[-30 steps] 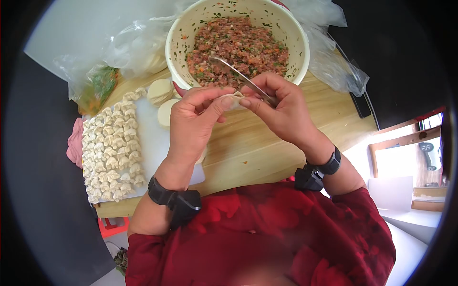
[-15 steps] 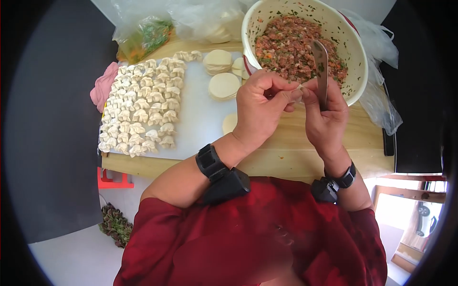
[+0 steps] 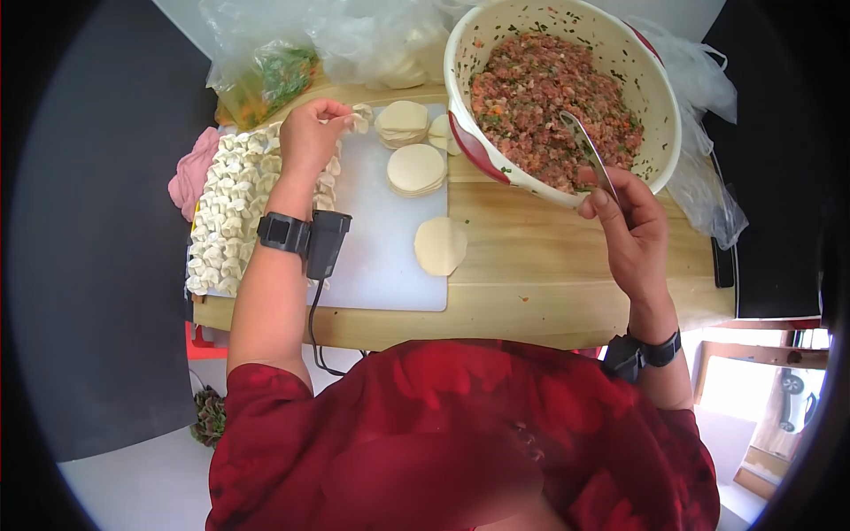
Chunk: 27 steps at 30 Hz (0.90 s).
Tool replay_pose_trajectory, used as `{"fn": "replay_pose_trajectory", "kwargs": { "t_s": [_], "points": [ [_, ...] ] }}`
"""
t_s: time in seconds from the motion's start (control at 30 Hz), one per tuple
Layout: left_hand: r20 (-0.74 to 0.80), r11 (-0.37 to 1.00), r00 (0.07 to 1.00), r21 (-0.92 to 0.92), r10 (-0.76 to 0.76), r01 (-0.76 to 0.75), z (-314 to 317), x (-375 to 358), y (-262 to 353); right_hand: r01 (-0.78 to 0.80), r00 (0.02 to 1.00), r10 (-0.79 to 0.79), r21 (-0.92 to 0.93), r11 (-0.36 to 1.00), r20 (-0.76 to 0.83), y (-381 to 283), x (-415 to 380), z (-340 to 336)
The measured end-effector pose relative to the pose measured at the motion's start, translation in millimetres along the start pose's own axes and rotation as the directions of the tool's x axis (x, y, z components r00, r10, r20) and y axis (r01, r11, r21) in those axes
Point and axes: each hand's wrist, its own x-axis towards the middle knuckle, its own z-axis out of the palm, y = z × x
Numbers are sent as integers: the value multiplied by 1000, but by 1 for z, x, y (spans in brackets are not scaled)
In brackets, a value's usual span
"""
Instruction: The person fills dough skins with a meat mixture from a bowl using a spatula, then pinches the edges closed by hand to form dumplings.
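Note:
My left hand (image 3: 308,137) is over the far end of the dumpling rows, thumb and fingers pinched on a small dumpling (image 3: 359,120); the fingers partly hide it. Rows of pleated dumplings (image 3: 228,199) cover the left side of the white cutting board (image 3: 376,274). With my right hand (image 3: 636,234) I grip a narrow metal filling spatula (image 3: 589,146) at the bowl's near rim, its blade tilted over the filling. The meat filling (image 3: 540,97), flecked with green and orange, lies in a large cream bowl (image 3: 660,115).
Two stacks of round wrappers (image 3: 416,168) stand on the board, and a single wrapper (image 3: 440,246) lies across its right edge. Behind are plastic bags (image 3: 376,40), one with greens. A pink cloth (image 3: 192,173) is at the left; clear plastic (image 3: 708,177) hangs right of the bowl.
My hands, together over the bowl's near rim before, are now apart. The left has moved far left to the dumpling rows; the right has lowered the spatula from upright to a slant.

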Motion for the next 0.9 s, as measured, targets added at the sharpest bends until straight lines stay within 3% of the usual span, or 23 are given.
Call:
{"fn": "replay_pose_trajectory", "kwargs": {
  "t_s": [0.13,0.23,0.3,0.33,0.4,0.43,0.5,0.53,0.6,0.63,0.7,0.73,0.77,0.83,0.9],
  "points": [
    [-4,984,998,167,-65,65,10,-4,-1,11,999,-11,8,1000,-41,-1,-1,-8],
    [-48,965,998,259,45,-31,13,-10,0,10,998,-11,-18,1000,-55,-5,2,-13],
    [-92,891,971,425,221,-162,8,-15,6,-44,998,37,-139,989,-52,-7,6,-19],
    [-82,893,972,418,218,-165,2,-22,19,-55,997,47,-145,988,-57,-8,10,-24],
    [70,977,987,145,145,-154,-10,-44,48,0,1000,5,-466,885,10,-11,19,-38],
    [89,979,985,135,145,-156,-7,-57,52,-20,1000,22,-473,881,-1,-15,23,-42],
    [414,989,902,-126,117,-71,1,-84,62,120,992,-68,-674,729,103,-24,35,-45],
    [420,988,898,-137,127,-76,7,-98,68,158,986,-79,-694,702,144,-23,43,-48],
    [428,948,848,-75,312,-311,18,-123,78,180,981,-70,-715,676,181,-18,56,-47],
    [431,942,841,-88,328,-323,23,-130,78,208,973,-59,-726,656,225,-14,62,-47],
    [352,956,891,-43,286,-290,31,-141,78,204,972,-39,-752,626,231,-2,76,-43],
    [403,979,894,-24,196,-204,28,-142,82,210,968,-19,-766,607,251,3,82,-40],
    [406,976,890,-27,207,-215,28,-141,82,204,970,-22,-770,604,240,7,87,-36],
    [482,997,873,-27,72,-67,28,-138,79,232,943,117,-865,445,313,15,95,-29],
    [475,993,873,-43,113,-106,29,-137,79,297,933,36,-823,485,359,16,93,-25]
  ]
}}
